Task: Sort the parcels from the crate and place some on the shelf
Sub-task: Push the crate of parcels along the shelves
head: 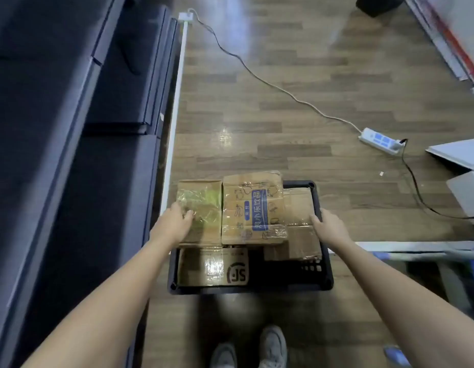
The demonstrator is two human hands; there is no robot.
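Wood-plank floor under me, a dark shelf unit [71,128] running along my left. My left hand [172,224] is flat on the tape-wrapped parcel [201,208] with fingers spread, resting on it and not gripping. My right hand [330,227] is down at the right wall of the black crate [320,272], fingers reaching over the edge beside the plain brown parcel [299,208]; I can't tell if they're closed on anything. Between my hands lies the blue-labelled parcel [253,208], stacked highest, touching the tape-wrapped one. Nearer to me, lower in the crate, sits the SF parcel [212,265], and another taped box [297,244] on the right. Beyond the crate, a white cable [257,73] snakes across the floor to a power strip [380,140]. My shoes [273,346] show at the bottom edge.
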